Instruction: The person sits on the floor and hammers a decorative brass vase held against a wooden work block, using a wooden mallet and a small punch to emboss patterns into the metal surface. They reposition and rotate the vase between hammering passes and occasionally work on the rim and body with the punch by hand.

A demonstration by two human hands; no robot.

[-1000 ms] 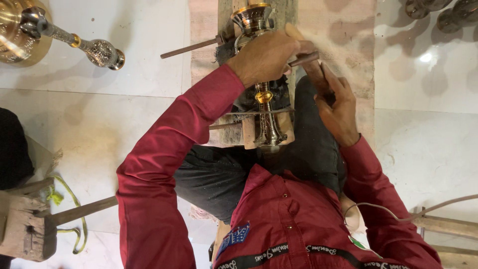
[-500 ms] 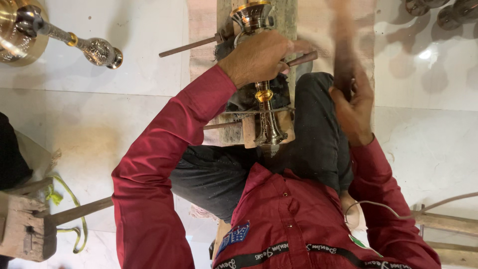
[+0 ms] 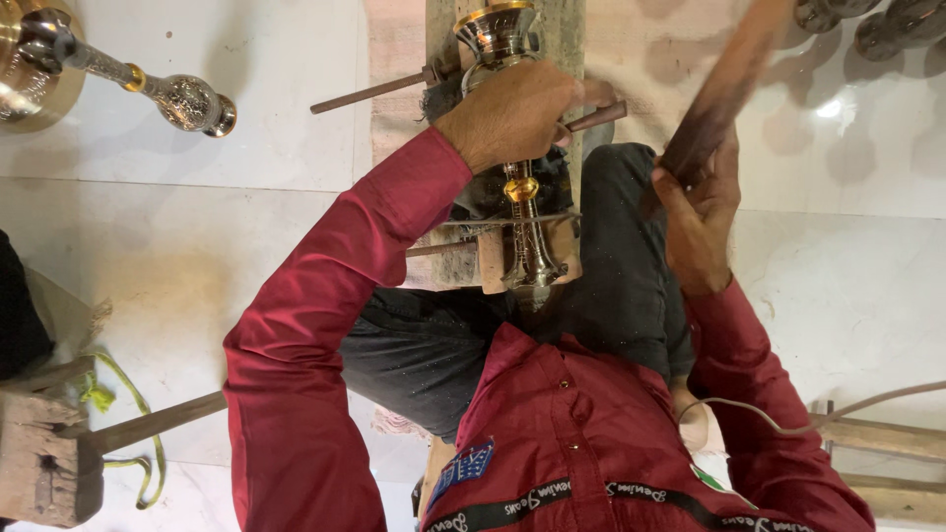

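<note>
The left hand (image 3: 512,108) stays clamped around the tall silver-and-brass engraved metal stem (image 3: 522,197), which stands on the worn wooden block (image 3: 493,261) between the knees. The right hand (image 3: 695,212), fingers wrapped tight around a dark wooden stick (image 3: 724,94), has swung it up and away from the stem since a second ago, blurred mid-stroke, so the striking goes on.

A glossy white tiled floor (image 3: 246,256) carries everything. On it lie a wooden block (image 3: 39,473) with a handle, looped by a yellow-green cord (image 3: 123,414), an ornate silver and brass piece (image 3: 148,89) at the upper left, and a narrow stone slab (image 3: 562,59) bearing the upright metal stem (image 3: 527,227)
</note>
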